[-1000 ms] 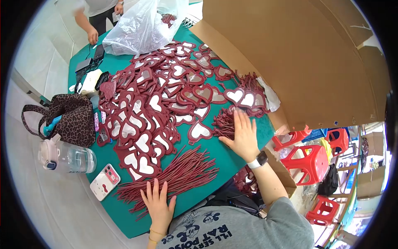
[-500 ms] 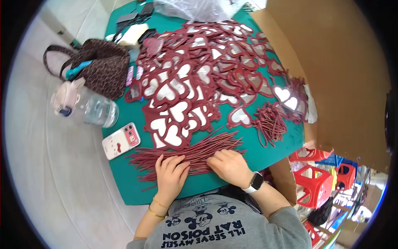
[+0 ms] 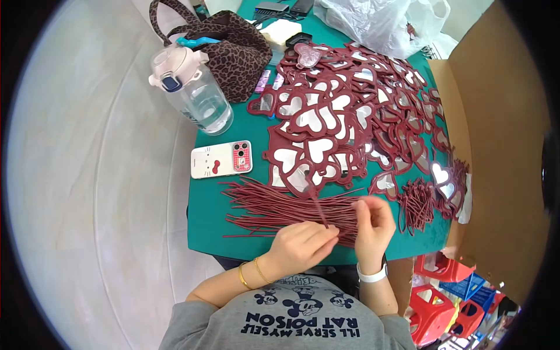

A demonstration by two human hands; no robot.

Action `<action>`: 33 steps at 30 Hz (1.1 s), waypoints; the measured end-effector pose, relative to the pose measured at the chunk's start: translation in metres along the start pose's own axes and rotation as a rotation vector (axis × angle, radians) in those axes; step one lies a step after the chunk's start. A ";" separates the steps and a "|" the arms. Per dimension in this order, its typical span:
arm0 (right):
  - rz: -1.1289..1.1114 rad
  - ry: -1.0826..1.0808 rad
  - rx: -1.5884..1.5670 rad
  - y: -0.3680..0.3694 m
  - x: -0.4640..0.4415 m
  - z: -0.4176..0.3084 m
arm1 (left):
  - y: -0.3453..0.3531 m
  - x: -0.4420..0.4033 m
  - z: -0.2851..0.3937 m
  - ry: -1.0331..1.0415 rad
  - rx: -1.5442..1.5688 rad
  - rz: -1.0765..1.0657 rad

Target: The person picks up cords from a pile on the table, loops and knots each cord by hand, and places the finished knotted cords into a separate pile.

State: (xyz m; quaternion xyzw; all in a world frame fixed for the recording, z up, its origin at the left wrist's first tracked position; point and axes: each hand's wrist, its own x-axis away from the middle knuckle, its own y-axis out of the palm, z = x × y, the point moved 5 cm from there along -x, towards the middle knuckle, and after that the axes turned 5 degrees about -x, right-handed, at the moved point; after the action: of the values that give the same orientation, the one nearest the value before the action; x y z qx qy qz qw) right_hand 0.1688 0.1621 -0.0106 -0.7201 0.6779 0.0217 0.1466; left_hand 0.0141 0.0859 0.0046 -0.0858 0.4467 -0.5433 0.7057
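Between the thumb and fingertips of my left hand (image 3: 304,245) a thin dark red cord (image 3: 319,207) is pinched, sticking up and slightly blurred. Under and beyond that hand lies a loose bundle of the same cords (image 3: 262,207), spread sideways along the near part of the table. My right hand (image 3: 375,227) is raised at the bundle's right end, thumb and fingers curled together; what they hold, if anything, I cannot make out. Just past the bundle is a big heap of dark red heart-shaped pieces (image 3: 319,149) with white or clear heart centres.
A knotted cord pile (image 3: 417,204) lies right, beside a cardboard wall (image 3: 501,134). Left stand a phone (image 3: 219,160), a water bottle (image 3: 201,99) and a leopard-print bag (image 3: 236,52). A plastic bag (image 3: 379,23) rests at the back of the green table (image 3: 204,219).
Both hands have lifted from lying on the cord bundle. My left hand has moved right and now pinches one cord; my right hand has turned upright with curled fingers. The view has shifted.
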 end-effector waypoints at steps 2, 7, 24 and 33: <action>0.097 0.131 -0.118 -0.006 -0.004 0.012 | 0.002 -0.002 0.007 0.033 0.102 -0.023; 0.046 0.337 -0.451 -0.007 -0.004 0.029 | 0.007 0.015 -0.004 -0.021 0.142 -0.047; -0.489 0.892 -0.658 0.008 0.068 0.020 | 0.034 0.034 -0.057 -1.046 1.182 0.234; -0.442 0.783 -0.548 -0.027 0.060 0.037 | 0.013 0.028 -0.082 -1.187 1.307 0.350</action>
State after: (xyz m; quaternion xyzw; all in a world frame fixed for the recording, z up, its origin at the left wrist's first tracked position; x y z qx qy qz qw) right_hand 0.2061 0.1142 -0.0546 -0.8121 0.4833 -0.1039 -0.3102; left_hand -0.0356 0.0973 -0.0665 0.1354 -0.3827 -0.4398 0.8011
